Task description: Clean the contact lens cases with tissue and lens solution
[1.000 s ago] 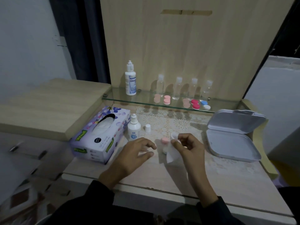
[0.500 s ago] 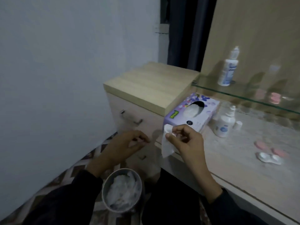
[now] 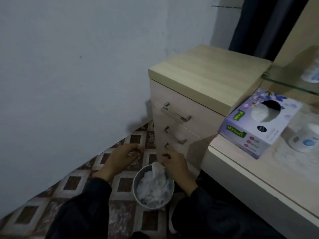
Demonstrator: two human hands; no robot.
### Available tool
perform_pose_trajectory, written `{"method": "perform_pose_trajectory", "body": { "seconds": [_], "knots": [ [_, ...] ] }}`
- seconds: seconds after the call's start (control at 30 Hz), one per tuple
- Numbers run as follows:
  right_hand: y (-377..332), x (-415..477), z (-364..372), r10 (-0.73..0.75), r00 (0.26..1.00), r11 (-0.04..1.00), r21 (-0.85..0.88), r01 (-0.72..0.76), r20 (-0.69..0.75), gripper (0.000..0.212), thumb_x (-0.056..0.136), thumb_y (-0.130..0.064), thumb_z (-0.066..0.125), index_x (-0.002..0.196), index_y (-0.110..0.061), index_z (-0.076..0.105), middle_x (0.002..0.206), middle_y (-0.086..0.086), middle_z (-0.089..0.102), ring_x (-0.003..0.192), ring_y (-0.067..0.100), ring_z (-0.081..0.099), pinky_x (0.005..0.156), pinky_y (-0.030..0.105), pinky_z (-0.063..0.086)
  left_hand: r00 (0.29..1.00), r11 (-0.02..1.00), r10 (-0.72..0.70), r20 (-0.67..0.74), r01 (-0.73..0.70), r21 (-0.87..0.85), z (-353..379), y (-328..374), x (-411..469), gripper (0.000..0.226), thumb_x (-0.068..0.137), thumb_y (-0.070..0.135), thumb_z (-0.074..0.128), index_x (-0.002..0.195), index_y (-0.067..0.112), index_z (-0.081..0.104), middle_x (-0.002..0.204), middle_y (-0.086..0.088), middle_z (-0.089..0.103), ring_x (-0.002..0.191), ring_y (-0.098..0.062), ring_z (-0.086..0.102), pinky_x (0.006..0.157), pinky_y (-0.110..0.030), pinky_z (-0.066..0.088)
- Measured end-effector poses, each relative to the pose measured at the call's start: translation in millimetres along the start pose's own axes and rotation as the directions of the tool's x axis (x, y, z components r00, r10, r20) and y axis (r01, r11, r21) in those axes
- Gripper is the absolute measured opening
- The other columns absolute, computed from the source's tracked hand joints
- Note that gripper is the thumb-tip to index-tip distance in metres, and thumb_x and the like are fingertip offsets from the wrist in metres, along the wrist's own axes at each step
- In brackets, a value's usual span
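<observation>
Tissue (image 3: 157, 168), white and crumpled, is seen standing up at the far rim of a small round bin (image 3: 137, 198) on the patterned floor (image 3: 72, 183), on top of other crumpled tissues. The right hand (image 3: 175, 163) is held just above it with curled fingers (image 3: 165, 155); whether the tissue is pinched cannot be told. The left hand (image 3: 120, 156) is held beside the bin, its fingers loosely curled round nothing. A purple tissue box (image 3: 259, 125) and a blurred white solution bottle (image 3: 305, 139) are placed on the desk (image 3: 269, 173), beside a drawer unit (image 3: 198, 80).
</observation>
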State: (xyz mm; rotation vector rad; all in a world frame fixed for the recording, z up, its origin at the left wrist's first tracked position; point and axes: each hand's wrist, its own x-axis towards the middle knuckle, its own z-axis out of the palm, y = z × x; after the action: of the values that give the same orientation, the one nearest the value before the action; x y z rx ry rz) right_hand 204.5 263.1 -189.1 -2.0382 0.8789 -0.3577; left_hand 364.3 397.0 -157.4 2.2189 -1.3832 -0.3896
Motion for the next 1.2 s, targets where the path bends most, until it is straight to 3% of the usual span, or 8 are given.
{"method": "perform_pose_trajectory", "body": {
  "seconds": [0.1,0.27,0.43,0.6,0.8,0.97,1.1,1.2],
  "knots": [
    [-4,-5,-12,-0.045,0.999,0.999,-0.02,0.045,-0.001,0.021,0.084,-0.004,0.059,0.1,-0.005,0.072,0.103,0.01,0.069,0.082,0.008,0.054,0.06,0.003,0.035,1.0,1.0,0.005,0.003,-0.005,-0.011,1,-3,1,0.014,0.089,0.011,0.059,0.092,0.023,0.066,0.098,0.01,0.066,0.091,-0.009,0.06,0.071,-0.011,0.038],
    [-25,-28,-67,-0.179,0.981,0.984,-0.007,0.179,-0.076,0.018,0.082,-0.004,0.065,0.095,-0.009,0.075,0.091,0.0,0.069,0.079,0.003,0.057,0.064,-0.001,0.037,0.995,0.994,0.099,0.021,-0.098,-0.054,-6,34,17,0.011,0.088,0.021,0.062,0.089,0.032,0.062,0.096,0.01,0.067,0.088,-0.003,0.06,0.077,-0.03,0.05],
    [-37,-58,-147,-0.23,0.956,0.967,0.066,0.245,-0.182,0.02,0.081,-0.006,0.067,0.087,-0.024,0.073,0.079,-0.013,0.067,0.074,0.002,0.061,0.066,0.013,0.048,0.933,0.942,0.326,0.149,-0.308,-0.136,-5,119,42,0.028,0.081,0.049,0.049,0.094,0.031,0.066,0.093,0.016,0.068,0.086,0.004,0.06,0.075,-0.024,0.05],
    [-14,-93,-224,-0.156,0.922,0.967,0.135,0.215,-0.354,0.019,0.082,-0.001,0.065,0.084,-0.018,0.074,0.077,-0.005,0.071,0.073,0.013,0.066,0.069,0.041,0.057,0.804,0.848,0.522,0.285,-0.456,-0.269,11,221,55,0.009,0.092,0.031,0.058,0.093,0.03,0.067,0.093,0.012,0.069,0.086,-0.001,0.063,0.074,-0.018,0.05],
    [35,-142,-303,-0.07,0.844,0.986,0.09,0.138,-0.531,0.021,0.082,0.0,0.065,0.082,-0.02,0.073,0.081,-0.009,0.072,0.073,0.011,0.064,0.058,0.024,0.05,0.7,0.734,0.649,0.298,-0.475,-0.485,64,323,53,0.006,0.088,0.021,0.065,0.093,0.02,0.068,0.084,0.009,0.067,0.078,-0.002,0.061,0.07,-0.017,0.046],
    [93,-176,-348,-0.034,0.725,0.994,-0.101,-0.049,-0.688,0.037,0.078,0.007,0.061,0.087,-0.028,0.07,0.092,-0.016,0.069,0.078,0.005,0.059,0.061,0.008,0.04,0.734,0.758,0.639,0.23,-0.551,-0.348,125,384,57,0.023,0.084,0.036,0.067,0.102,0.022,0.066,0.096,0.009,0.067,0.088,-0.005,0.059,0.074,-0.024,0.047],
    [131,-191,-362,-0.042,0.772,0.951,-0.263,-0.164,-0.635,0.043,0.07,0.009,0.062,0.101,-0.02,0.07,0.101,-0.001,0.065,0.087,0.017,0.055,0.074,0.005,0.033,0.75,0.769,0.638,0.175,-0.63,-0.104,161,413,58,0.044,0.08,0.054,0.062,0.115,0.028,0.059,0.111,0.011,0.062,0.103,-0.01,0.05,0.076,-0.026,0.04],
    [144,-195,-355,-0.009,0.756,0.939,-0.265,-0.218,-0.654,0.032,0.075,-0.007,0.066,0.104,-0.021,0.069,0.105,-0.007,0.062,0.094,0.012,0.049,0.081,0.017,0.038,0.764,0.771,0.635,0.114,-0.637,-0.019,176,423,61,0.037,0.084,0.051,0.059,0.115,0.03,0.058,0.114,0.011,0.06,0.106,-0.011,0.047,0.076,-0.024,0.036]
  ]
}}
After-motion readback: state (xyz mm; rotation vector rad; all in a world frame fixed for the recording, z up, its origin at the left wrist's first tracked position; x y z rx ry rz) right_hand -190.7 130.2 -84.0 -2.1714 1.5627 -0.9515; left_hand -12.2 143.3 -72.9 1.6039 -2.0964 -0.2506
